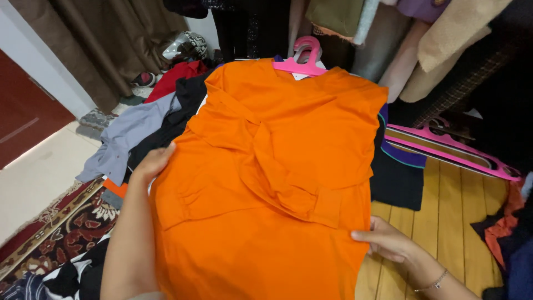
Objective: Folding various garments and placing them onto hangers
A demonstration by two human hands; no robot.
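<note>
Mid-fold on orange shirt [266, 183]: left hand [151, 162] flat, open at 9 o'clock edge; right hand [388, 240] pinching hem at 4 o'clock. Next prob. needs side folded inward w/ both edges level.

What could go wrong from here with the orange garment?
1. The orange garment lies on an uneven clothes pile, so folds may skew.
2. The pink hanger seems to be in its neck and could snag.
3. The left hand and right hand touch only the edges; the sleeves might slip.
</note>
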